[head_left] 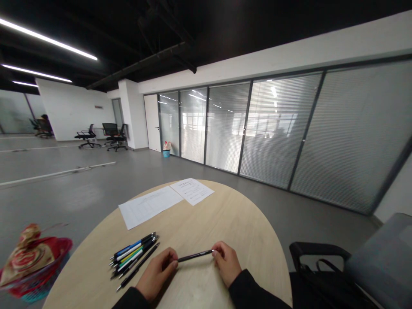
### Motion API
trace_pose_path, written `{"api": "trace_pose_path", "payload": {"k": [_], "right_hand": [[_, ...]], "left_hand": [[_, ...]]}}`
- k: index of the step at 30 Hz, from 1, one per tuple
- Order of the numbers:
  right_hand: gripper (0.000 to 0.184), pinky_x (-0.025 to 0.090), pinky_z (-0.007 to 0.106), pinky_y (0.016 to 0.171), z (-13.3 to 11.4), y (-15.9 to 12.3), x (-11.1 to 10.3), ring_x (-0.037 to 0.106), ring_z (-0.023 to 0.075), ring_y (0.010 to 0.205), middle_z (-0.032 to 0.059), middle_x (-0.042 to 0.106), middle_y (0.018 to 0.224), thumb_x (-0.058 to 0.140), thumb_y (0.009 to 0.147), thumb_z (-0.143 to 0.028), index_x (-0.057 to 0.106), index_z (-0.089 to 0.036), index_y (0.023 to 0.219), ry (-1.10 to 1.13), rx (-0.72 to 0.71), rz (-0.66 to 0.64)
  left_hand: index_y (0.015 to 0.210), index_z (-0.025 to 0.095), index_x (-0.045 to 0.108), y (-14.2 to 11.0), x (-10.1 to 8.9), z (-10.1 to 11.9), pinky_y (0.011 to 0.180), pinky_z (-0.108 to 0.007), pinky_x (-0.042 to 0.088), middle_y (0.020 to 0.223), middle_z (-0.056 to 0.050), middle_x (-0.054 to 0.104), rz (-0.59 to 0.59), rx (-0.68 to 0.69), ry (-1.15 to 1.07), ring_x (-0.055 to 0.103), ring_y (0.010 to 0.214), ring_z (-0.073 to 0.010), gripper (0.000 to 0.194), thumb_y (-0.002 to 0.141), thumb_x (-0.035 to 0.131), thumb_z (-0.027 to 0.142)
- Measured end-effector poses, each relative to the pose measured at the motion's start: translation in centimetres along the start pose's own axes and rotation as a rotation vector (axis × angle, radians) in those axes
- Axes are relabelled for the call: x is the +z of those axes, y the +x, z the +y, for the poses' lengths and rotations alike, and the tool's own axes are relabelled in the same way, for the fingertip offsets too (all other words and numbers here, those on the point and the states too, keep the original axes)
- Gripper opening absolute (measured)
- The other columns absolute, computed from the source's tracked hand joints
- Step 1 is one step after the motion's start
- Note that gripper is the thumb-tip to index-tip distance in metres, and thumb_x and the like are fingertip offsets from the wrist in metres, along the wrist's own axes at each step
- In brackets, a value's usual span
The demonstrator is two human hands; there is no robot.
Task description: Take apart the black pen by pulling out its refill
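Two hands hold one black pen (195, 256) just over the near part of the round, light-wood bench (247, 223), the pen roughly level & running L to R betw. them. L hand (159, 272) is nearly closed, thumb & fingers pinching the L end; R hand (227, 262) has its fingertips closed at the other end, w/ a bit of silver showing there. Both wrists come out of dark sleeves. Just beside the L hand, on its L side, lies a pen pile (133, 253): approx. parallel, mostly black, w/ some blue, white, green & yellow; exact no. can't be told. A dark loose pen (138, 266) lies along the pile's near side. Farther back on the bench, a wide printed sheet (149, 207) & a smaller printed sheet (193, 192) meet at their edges; text too small to read. Off the bench's L side: red/blue basket (45, 277) w/ a tan-&-red bag (27, 259) in it. Off the R side: black chair (317, 274), partly in view.
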State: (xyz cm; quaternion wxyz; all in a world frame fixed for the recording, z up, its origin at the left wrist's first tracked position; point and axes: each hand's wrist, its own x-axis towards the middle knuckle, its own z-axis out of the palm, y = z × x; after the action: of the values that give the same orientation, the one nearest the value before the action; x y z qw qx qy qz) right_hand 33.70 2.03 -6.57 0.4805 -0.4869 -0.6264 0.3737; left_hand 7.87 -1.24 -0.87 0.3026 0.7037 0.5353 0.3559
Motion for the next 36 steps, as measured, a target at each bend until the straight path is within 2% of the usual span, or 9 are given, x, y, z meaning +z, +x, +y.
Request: {"api": "trace_pose_path", "payload": {"k": [11, 21, 36], "right_hand": [[0.012, 0.038, 0.024, 0.055, -0.37, -0.15, -0.03, 0.052, 0.0147, 0.057, -0.002, 0.053, 0.062, 0.051, 0.082, -0.029, 0.058, -0.018, 0.079, 0.026, 0.016, -0.014], [0.016, 0.038, 0.024, 0.056, -0.79, -0.29, -0.09, 0.051, 0.0146, 0.058, -0.0018, 0.053, 0.063, 0.051, 0.084, -0.032, 0.055, -0.019, 0.077, -0.015, -0.027, 0.002], [0.016, 0.037, 0.024, 0.055, -1.04, -0.31, -0.06, 0.048, 0.0143, 0.055, -0.0031, 0.05, 0.06, 0.049, 0.085, -0.032, 0.053, -0.02, 0.075, -0.037, -0.041, 0.011]], "left_hand": [[0.074, 0.02, 0.058, -0.06, -0.07, 0.15, 0.065, -0.028, 0.043, 0.068, 0.001, 0.058, -0.018, -0.019, -0.012, 0.053, 0.067, -0.0187, 0.028, 0.081, 0.056, 0.047], [0.074, 0.02, 0.059, -0.22, -0.18, 0.81, 0.066, -0.029, 0.043, 0.068, 0.0, 0.059, -0.012, -0.011, -0.019, 0.054, 0.068, -0.0192, 0.029, 0.081, 0.058, 0.048], [0.074, 0.019, 0.058, -0.18, -0.22, 0.23, 0.066, -0.029, 0.042, 0.069, 0.0, 0.058, -0.026, 0.007, 0.018, 0.052, 0.068, -0.0188, 0.029, 0.083, 0.055, 0.046]]}}
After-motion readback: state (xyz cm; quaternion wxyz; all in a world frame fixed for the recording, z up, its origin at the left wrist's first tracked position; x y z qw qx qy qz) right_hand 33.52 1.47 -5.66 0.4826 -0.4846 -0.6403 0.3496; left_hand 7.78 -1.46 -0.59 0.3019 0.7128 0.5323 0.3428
